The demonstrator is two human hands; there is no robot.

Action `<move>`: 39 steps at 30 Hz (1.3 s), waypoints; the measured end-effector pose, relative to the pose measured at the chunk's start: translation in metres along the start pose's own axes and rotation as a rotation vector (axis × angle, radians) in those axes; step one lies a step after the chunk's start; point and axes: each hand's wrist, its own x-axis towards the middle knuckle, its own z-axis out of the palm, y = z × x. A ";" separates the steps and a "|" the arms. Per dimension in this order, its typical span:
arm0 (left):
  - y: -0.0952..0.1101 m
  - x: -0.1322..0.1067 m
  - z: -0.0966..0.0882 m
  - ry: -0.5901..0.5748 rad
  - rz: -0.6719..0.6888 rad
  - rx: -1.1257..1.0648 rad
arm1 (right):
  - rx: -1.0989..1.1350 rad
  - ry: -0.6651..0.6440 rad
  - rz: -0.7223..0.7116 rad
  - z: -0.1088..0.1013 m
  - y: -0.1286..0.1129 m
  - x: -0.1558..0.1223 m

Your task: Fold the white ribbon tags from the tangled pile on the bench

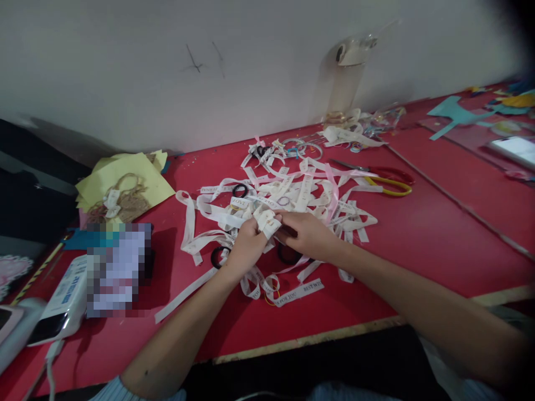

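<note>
Lying at the far left edge of the red table (pixel 418 245) were a white power bank (pixel 62 303) and a blurred-out patch beside it, and behind those a stack of yellow paper sheets (pixel 125 178) carried a small tangle of twine (pixel 125 200). Further right, a loose heap of white printed ribbons (pixel 292 195) spread across the middle of the tabletop, with a few black hair ties (pixel 239 190) mixed into it and one pink strand running through. The person's left hand (pixel 244 245) hovered over the near side of that heap, its fingers curled tight and pinching a small folded ribbon piece (pixel 267 220). Just beside it, the right hand (pixel 307 234) met the same piece from the other side, fingers bent and closed on its edge, so the two hands were touching around it, a little above the pile. Behind the heap, toward the wall, sat some thin rings and more ribbon scraps. Right of the pile lay scissors (pixel 384 179) with red and yellow handles, blades pointing left. At the far right corner, teal paper cutouts (pixel 455 114) and a lit phone (pixel 516 149) rested well apart from the hands.
</note>
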 end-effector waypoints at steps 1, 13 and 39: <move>0.000 0.000 0.000 -0.001 0.004 0.009 | 0.001 -0.001 -0.001 0.000 0.000 0.000; -0.001 0.000 -0.001 -0.003 -0.007 0.035 | 0.004 0.006 -0.010 0.000 0.000 0.000; -0.004 0.001 -0.002 -0.024 0.015 0.083 | -0.019 -0.010 -0.015 0.000 0.001 0.000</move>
